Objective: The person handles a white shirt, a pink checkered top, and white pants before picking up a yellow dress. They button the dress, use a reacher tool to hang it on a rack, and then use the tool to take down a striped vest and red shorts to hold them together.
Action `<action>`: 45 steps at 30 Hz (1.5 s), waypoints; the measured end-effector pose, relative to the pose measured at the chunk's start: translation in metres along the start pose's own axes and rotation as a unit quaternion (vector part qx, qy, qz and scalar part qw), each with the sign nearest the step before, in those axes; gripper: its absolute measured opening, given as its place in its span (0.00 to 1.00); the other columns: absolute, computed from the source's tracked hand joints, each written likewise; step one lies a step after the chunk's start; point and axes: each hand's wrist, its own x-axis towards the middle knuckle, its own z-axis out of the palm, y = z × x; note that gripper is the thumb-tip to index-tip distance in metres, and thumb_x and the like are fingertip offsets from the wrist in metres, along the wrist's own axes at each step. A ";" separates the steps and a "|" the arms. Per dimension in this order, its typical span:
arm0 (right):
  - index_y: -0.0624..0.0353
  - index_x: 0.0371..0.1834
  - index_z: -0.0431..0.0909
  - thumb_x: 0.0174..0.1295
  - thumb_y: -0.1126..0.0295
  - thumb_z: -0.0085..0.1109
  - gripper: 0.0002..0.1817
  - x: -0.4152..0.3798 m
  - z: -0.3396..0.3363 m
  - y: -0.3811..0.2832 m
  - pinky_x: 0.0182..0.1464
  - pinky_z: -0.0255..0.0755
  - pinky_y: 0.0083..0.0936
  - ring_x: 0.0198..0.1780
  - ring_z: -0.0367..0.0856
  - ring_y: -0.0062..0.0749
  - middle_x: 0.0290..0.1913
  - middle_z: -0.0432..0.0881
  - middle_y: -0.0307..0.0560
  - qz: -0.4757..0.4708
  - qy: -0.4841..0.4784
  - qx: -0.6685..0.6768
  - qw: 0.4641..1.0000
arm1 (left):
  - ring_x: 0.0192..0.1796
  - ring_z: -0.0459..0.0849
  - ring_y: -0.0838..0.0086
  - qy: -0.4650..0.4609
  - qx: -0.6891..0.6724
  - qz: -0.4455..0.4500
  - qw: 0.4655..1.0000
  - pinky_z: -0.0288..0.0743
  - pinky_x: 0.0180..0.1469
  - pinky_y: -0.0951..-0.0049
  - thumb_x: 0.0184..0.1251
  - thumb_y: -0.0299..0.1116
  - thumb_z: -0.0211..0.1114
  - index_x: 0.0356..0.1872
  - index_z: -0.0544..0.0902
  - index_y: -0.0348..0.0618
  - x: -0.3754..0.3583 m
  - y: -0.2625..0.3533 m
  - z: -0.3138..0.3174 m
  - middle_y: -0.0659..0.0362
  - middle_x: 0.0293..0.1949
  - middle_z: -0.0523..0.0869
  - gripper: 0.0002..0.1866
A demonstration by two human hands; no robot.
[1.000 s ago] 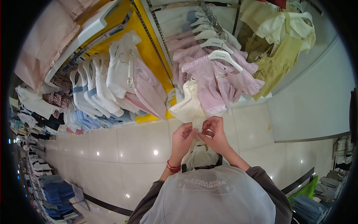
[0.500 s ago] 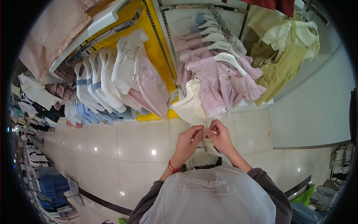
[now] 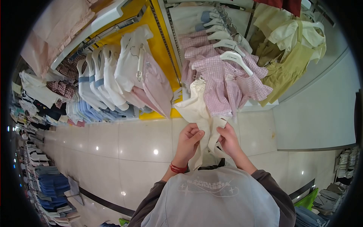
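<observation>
A cream garment (image 3: 197, 100) hangs from a clip in front of the pink checked dresses (image 3: 219, 83). Its lower part splits into two long lengths of the same cloth. My left hand (image 3: 190, 140) is closed on the left length, thumb on top. My right hand (image 3: 228, 138) pinches the right length near its edge. Between the hands the cloth is spread apart and drops toward my body, where its lower ends are partly hidden. A red cord bracelet (image 3: 178, 168) circles my left wrist.
White tops and a pink garment (image 3: 153, 83) hang on a rail at left, against a yellow panel. An olive pinafore dress (image 3: 285, 70) hangs at right, beside a white wall panel (image 3: 321, 113). Folded jeans (image 3: 53, 189) are stacked at lower left. The floor is glossy tile.
My hands were together, pinching a narrow gathered part of the cream garment. Now they have moved apart, each with its own length, and the cloth between them is spread wider.
</observation>
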 end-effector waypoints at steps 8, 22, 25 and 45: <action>0.65 0.56 0.62 0.61 0.73 0.46 0.19 -0.005 0.017 -0.008 0.46 0.72 0.25 0.46 0.76 0.28 0.47 0.75 0.46 -0.017 -0.019 0.083 0.996 | 0.44 0.76 0.76 0.063 0.073 0.095 0.991 0.72 0.42 0.81 0.57 0.20 0.59 0.40 0.72 0.41 -0.005 0.005 0.011 0.58 0.46 0.74 0.11; 0.65 0.47 0.68 0.60 0.78 0.50 0.12 -0.005 0.011 0.009 0.43 0.72 0.19 0.39 0.75 0.19 0.37 0.76 0.41 -0.073 -0.018 -0.118 0.990 | 0.46 0.79 0.69 -0.057 0.440 0.152 0.883 0.74 0.49 0.74 0.55 0.19 0.60 0.47 0.74 0.33 -0.004 0.011 0.018 0.53 0.44 0.77 0.16; 0.66 0.43 0.70 0.60 0.78 0.51 0.08 -0.003 0.006 0.009 0.42 0.72 0.18 0.39 0.75 0.19 0.36 0.76 0.40 -0.072 -0.032 -0.098 0.992 | 0.45 0.79 0.69 -0.072 0.387 0.113 0.912 0.75 0.47 0.73 0.59 0.19 0.56 0.47 0.73 0.31 -0.005 0.011 0.018 0.54 0.44 0.77 0.14; 0.63 0.30 0.67 0.58 0.82 0.50 0.03 0.007 -0.002 0.022 0.35 0.67 0.12 0.32 0.69 0.14 0.30 0.69 0.35 -0.117 -0.026 -0.282 0.952 | 0.49 0.73 0.58 -0.068 0.637 0.314 0.701 0.69 0.49 0.67 0.51 0.19 0.59 0.46 0.73 0.39 -0.002 0.012 0.017 0.53 0.46 0.75 0.18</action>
